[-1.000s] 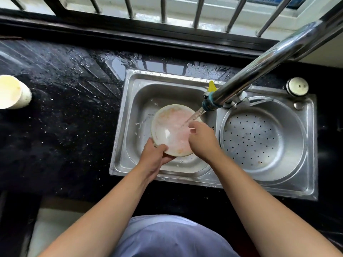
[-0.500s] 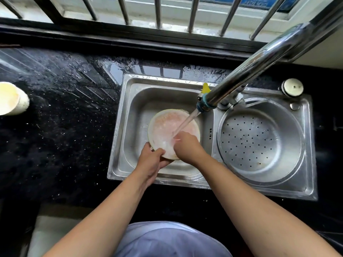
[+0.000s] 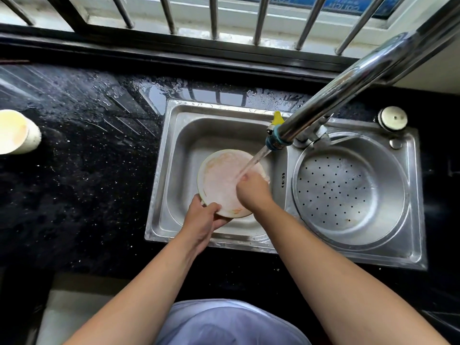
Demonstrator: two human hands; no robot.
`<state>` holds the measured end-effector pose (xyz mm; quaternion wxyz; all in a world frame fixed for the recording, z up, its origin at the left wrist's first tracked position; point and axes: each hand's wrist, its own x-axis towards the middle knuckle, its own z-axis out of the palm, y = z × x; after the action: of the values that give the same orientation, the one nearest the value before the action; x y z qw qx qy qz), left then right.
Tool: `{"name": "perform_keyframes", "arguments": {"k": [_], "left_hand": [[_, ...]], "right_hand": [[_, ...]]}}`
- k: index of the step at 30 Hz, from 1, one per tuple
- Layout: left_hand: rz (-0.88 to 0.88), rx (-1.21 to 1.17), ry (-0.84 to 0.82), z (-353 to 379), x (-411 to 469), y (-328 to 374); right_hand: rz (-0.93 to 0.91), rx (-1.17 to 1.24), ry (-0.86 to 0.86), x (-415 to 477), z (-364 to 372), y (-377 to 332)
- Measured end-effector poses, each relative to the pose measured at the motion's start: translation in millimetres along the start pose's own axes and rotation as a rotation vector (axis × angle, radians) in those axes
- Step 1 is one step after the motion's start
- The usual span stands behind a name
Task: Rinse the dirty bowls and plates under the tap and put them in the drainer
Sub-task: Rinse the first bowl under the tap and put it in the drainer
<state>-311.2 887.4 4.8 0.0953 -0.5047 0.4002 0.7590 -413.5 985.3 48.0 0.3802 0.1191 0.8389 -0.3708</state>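
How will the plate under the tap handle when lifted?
The plate is probably slippery: water runs over it and orange residue clings near its rim. It looks rigid, likely breakable ceramic, holding its shape with the left hand gripping only its near edge.

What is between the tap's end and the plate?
A stream of water runs from tap to plate, by the right hand, in the head view.

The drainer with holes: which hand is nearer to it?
Right. The right hand is on the plate's right side, left of the drainer; the left hand grips the plate's near rim, farther left.
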Motion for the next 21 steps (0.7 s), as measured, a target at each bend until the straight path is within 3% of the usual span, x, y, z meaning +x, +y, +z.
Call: {"name": "perform_keyframes", "arguments": {"k": [3,5,7,11,15,19,21], "left_hand": [[-0.007,-0.007,-0.007,-2,-1,-1],[-0.012,-0.012,-0.008,-3,-2,0],[-0.012,-0.012,-0.009,-3,-4,1],[-0.004,-0.006,-0.013,-3,-6,3],[-0.009,-0.004,-0.014,-1,-8,6],[-0.001,0.015,-0.014,-2,-12,10],[0.004,0.015,-0.012,-2,-13,11]], "right_hand": [[-0.016,0.027,-0.089,-4,3,3],[-0.020,0.149,-0.005,-1,2,5],[0.016,0.104,0.072,0,0,5],[0.013,0.086,-0.083,-6,3,4],[0.019,0.123,0.036,0,1,-1],[-0.019,0.027,-0.091,0,8,2],[-0.018,0.125,-0.010,3,7,0]]}}
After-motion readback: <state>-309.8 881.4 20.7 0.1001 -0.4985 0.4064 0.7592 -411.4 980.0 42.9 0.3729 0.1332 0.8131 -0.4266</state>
